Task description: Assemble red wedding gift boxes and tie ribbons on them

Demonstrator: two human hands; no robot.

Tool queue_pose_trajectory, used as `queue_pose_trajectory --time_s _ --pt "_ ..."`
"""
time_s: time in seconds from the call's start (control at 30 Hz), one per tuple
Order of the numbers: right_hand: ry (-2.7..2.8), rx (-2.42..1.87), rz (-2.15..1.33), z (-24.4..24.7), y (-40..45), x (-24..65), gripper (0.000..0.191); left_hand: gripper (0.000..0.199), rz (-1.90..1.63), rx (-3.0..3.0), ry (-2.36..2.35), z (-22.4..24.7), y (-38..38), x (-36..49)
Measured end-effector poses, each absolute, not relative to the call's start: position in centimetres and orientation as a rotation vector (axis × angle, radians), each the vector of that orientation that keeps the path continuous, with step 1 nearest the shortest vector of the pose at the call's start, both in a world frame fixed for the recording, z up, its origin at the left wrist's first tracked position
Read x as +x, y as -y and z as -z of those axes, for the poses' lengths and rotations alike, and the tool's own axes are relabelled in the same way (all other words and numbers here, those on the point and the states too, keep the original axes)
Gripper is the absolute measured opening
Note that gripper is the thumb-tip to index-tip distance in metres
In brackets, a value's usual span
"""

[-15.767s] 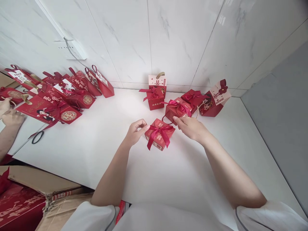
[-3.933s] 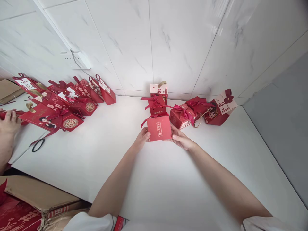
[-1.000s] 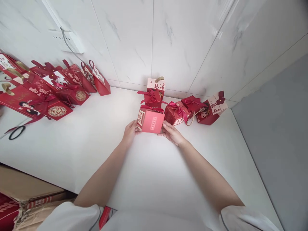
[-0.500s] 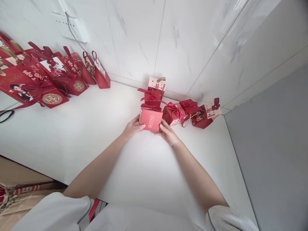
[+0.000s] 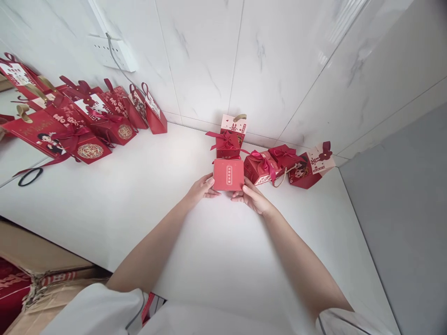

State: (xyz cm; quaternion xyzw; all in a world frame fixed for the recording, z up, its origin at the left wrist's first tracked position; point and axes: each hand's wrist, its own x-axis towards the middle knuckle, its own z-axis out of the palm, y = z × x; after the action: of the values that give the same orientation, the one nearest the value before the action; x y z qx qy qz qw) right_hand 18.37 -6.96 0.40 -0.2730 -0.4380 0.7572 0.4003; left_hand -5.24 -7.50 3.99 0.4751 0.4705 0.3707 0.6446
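Between my two hands is a red gift box (image 5: 228, 175) with a framed strip of lettering on the face turned to me. My left hand (image 5: 201, 190) grips its left edge, thumb on the near face. My right hand (image 5: 254, 195) holds the opposite edge, its fingers curling under the lower corner. Right behind it stand a red box with a ribbon bow (image 5: 226, 142) and a pink-topped box (image 5: 234, 123) against the wall. Close to my right hand sits another bow-tied gift box (image 5: 259, 166).
Further right are a dark red bow box (image 5: 284, 156) and a box with a pink flap (image 5: 317, 160). Many red gift boxes (image 5: 89, 151) crowd the left, near a black loop (image 5: 30, 177). A socket strip (image 5: 113, 53) is on the wall; a cardboard carton (image 5: 45, 260) stands below left.
The box in my hands has tipped, so its printed face now shows squarely and its ribbon top is out of sight. The whole view has shifted slightly.
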Motion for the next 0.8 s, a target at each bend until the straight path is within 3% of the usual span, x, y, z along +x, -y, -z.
queue_pose_trajectory --time_s 0.23,0.4,0.57,0.8 --pt "1.128 -0.727 -1.882 0.2 7.0 17.7 0.072 0.09 -0.79 1.283 -1.023 -3.7 8.0 -5.3" --pt "1.124 -0.765 -1.795 -0.2 7.4 17.4 0.061 0.09 -0.792 1.297 -1.059 -3.3 8.1 -5.1" --pt "1.081 -0.753 -1.857 -0.6 7.2 17.7 0.055 0.078 -0.874 1.176 -1.142 -3.6 8.0 -4.9" --pt "1.103 -0.752 -1.853 -0.7 7.1 17.7 0.054 0.08 -0.877 1.155 -1.172 -3.7 7.9 -4.8"
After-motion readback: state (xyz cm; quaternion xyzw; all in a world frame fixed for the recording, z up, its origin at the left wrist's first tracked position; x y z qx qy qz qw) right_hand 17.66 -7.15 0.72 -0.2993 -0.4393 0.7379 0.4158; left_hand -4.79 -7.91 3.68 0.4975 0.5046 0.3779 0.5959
